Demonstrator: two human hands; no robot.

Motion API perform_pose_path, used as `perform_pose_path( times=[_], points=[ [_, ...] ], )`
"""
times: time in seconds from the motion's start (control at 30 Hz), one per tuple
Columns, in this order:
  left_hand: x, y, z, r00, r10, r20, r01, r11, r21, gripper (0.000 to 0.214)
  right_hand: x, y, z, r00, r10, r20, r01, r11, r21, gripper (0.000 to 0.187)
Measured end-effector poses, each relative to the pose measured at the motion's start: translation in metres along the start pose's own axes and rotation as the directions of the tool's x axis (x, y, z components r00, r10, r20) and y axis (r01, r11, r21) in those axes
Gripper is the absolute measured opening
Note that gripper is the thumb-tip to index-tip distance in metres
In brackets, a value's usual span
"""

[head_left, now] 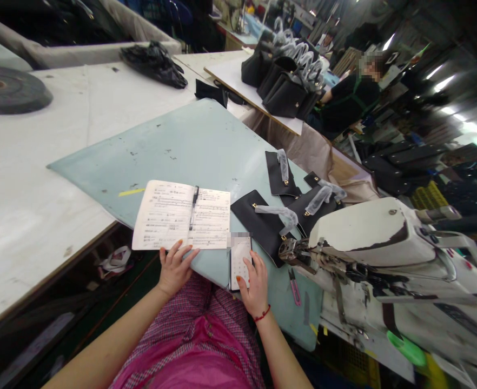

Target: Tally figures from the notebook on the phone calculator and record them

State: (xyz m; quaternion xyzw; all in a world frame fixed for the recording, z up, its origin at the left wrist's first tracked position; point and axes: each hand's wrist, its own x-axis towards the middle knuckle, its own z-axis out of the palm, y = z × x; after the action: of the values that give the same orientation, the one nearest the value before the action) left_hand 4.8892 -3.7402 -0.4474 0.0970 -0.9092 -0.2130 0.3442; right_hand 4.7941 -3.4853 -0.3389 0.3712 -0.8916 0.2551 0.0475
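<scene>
I see the notebook (163, 216) on the surface (190, 146), both pages already written, the pen (194, 208) lying idle. My left hand (175, 273), fingers spread, touches its edge; my right hand (256, 283), fingers half open, touches the phone (240, 259).

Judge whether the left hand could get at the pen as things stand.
Probably yes: the pen lies uncovered on the open notebook, and the left hand rests at the notebook's near edge, with nothing visible standing between them.
</scene>
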Motion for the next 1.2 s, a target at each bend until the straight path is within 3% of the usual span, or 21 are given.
perform_pose_path(
  times=[0.2,0.67,1.2],
  points=[
    [-0.0009,0.0,0.0004,1.0,-0.009,0.008,0.009,1.0,0.001,0.04,-0.0002,0.0008,0.0009,1.0,0.003,0.0,-0.003,1.0,0.005,0.047],
    [-0.0017,-0.0008,-0.0019,0.999,-0.017,0.049,0.017,1.0,0.0,0.043,0.0008,-0.004,-0.002,1.0,-0.014,0.012,0.014,1.0,-0.001,0.032],
    [-0.0017,-0.0019,0.001,1.0,-0.004,0.023,0.004,1.0,-0.022,0.045,0.0018,-0.0044,-0.0008,1.0,-0.01,0.024,0.011,0.999,-0.036,0.034]
  ],
)
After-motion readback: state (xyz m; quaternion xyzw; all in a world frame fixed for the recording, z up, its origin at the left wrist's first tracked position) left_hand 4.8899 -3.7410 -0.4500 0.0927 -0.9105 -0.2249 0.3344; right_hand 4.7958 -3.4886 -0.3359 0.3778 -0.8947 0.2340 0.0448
